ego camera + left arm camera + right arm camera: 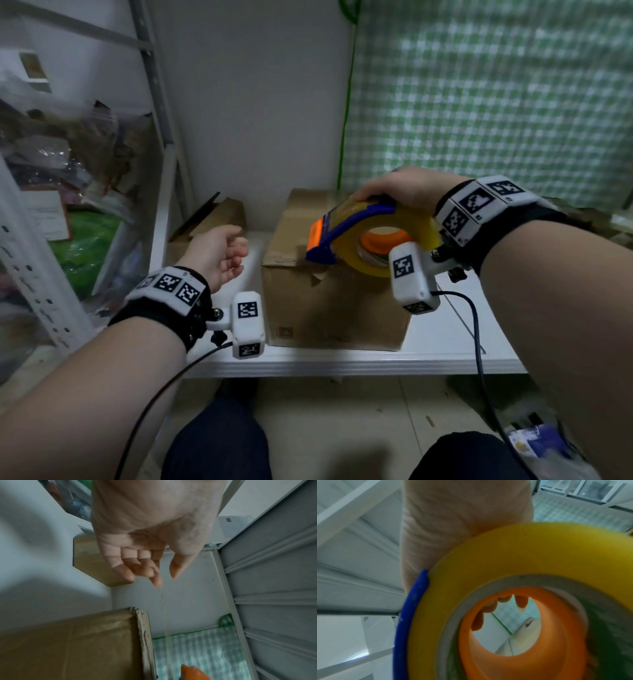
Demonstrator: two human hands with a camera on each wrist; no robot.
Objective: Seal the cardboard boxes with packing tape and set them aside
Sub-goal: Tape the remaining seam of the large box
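A brown cardboard box (329, 301) stands on the white shelf (342, 363), flaps down; it also fills the lower left of the left wrist view as the box (68, 649). My right hand (404, 192) grips a blue and orange tape dispenser (346, 236) with a yellowish tape roll (488, 563) over the box's top near edge. My left hand (219, 253) hovers left of the box with loosely curled fingers (137, 569), holding nothing. A thin strand of tape (164, 615) trails from its fingertips toward the dispenser's orange tip (193, 673).
A second, smaller cardboard box (209, 222) sits at the back left of the shelf against the wall. A metal rack (68, 205) with bags of clutter stands to the left. A green checked cloth (496, 102) hangs at the right. My knees (219, 445) are below the shelf edge.
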